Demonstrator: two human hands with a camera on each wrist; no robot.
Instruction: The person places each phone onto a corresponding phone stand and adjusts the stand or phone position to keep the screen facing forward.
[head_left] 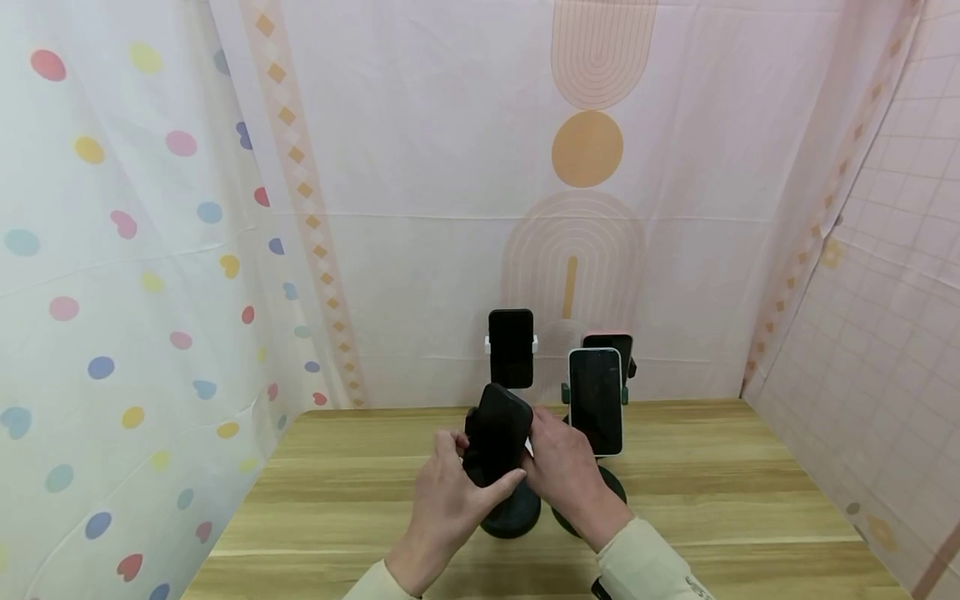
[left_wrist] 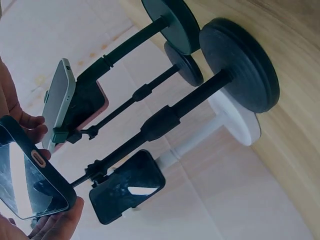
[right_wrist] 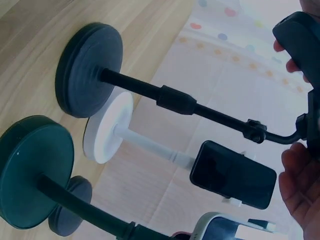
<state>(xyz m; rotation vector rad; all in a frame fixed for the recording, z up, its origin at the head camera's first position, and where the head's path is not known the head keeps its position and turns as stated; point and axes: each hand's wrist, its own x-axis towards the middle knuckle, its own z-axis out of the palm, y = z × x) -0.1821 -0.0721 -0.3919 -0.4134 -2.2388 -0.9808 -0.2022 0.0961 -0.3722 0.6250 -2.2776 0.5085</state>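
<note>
In front of me my left hand [head_left: 450, 496] holds a smartphone in a dark case [head_left: 498, 437], thumb along its lower edge and fingers at its left side. The phone tilts to one side at the head of a black phone stand, whose round base [head_left: 512, 512] sits on the table. My right hand [head_left: 566, 458] is at the phone's right side. In the right wrist view, its curled fingers [right_wrist: 296, 167] grip the lower end of the stand's black clamp [right_wrist: 313, 122]. The phone partly hides the clamp from above.
Behind stands a white stand [right_wrist: 107, 127] carrying a black phone [head_left: 512, 348]. Right of my hands, a green stand [right_wrist: 35, 172] bears a phone with a pale frame [head_left: 596, 402]. A pink-edged phone [head_left: 622, 343] on another dark stand is behind it. Patterned curtains [head_left: 420, 208] surround the wooden table [head_left: 360, 467].
</note>
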